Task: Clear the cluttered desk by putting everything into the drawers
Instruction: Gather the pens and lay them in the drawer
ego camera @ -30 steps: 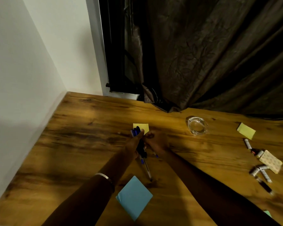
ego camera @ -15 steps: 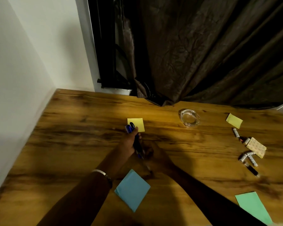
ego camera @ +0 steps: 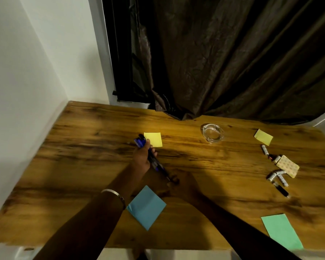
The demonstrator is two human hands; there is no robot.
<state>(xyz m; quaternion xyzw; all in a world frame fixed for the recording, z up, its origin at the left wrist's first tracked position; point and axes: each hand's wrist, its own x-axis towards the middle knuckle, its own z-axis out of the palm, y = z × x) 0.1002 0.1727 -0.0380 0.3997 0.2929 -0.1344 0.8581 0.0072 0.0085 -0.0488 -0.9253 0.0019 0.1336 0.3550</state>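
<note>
My left hand [ego camera: 142, 159] grips a bundle of blue pens [ego camera: 152, 158] over the middle of the wooden desk [ego camera: 86, 151]. The pens' caps stick out past my thumb and their tips slant down to the right. My right hand [ego camera: 182, 184] lies dark and in shadow just below the pen tips, and its fingertips pinch something small at the lower end of the bundle. A yellow sticky pad [ego camera: 153, 139] lies right behind my left hand. A blue sticky pad [ego camera: 146, 207] lies below both hands.
A glass ashtray [ego camera: 212, 132] stands mid-back. At the right lie a second yellow pad [ego camera: 263, 136], several batteries [ego camera: 276, 175], a patterned card [ego camera: 287, 166] and a black marker [ego camera: 280, 190]. A green pad [ego camera: 281, 234] sits at the front right edge. A dark curtain [ego camera: 223, 62] hangs behind.
My right hand has slid down from beside the left hand to the pens' lower tips. The view has shifted, bringing the green pad into sight.
</note>
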